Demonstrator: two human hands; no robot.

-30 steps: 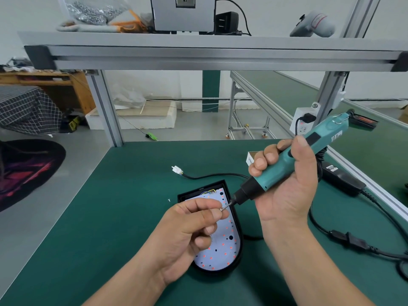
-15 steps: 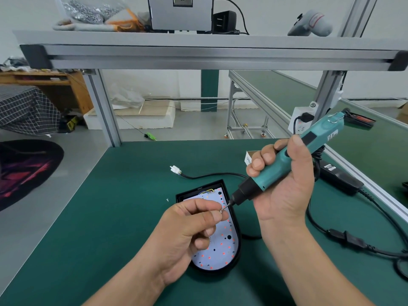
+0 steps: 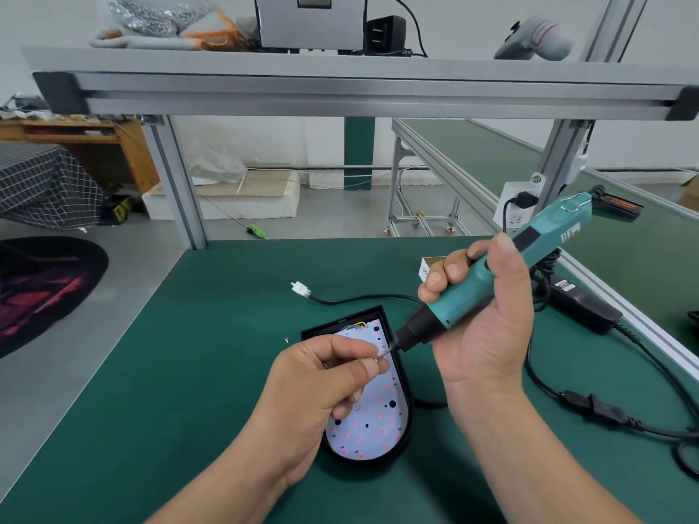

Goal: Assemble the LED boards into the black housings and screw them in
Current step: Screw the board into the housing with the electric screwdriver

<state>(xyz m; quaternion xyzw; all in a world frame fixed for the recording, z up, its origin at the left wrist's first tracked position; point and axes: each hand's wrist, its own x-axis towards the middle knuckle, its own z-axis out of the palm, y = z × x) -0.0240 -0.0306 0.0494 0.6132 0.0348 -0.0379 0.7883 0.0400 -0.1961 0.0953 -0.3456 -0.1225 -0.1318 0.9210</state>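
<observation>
A black D-shaped housing (image 3: 406,402) lies on the green mat with a white LED board (image 3: 372,429) seated inside it. My right hand (image 3: 488,327) grips a teal electric screwdriver (image 3: 488,285), its bit pointing down-left over the housing. My left hand (image 3: 325,383) hovers above the board and pinches a small screw (image 3: 377,358) against the bit's tip. A black cable with a white connector (image 3: 300,288) runs out from behind the housing.
A loose screw (image 3: 287,339) lies on the mat left of the housing. A small white box (image 3: 429,267) sits behind my right hand. The screwdriver's power brick (image 3: 584,306) and cord (image 3: 605,414) lie at the right. An aluminium frame shelf (image 3: 340,92) spans overhead.
Hardly any movement: both hands stay together over the housing, the screw still held at the bit's tip.
</observation>
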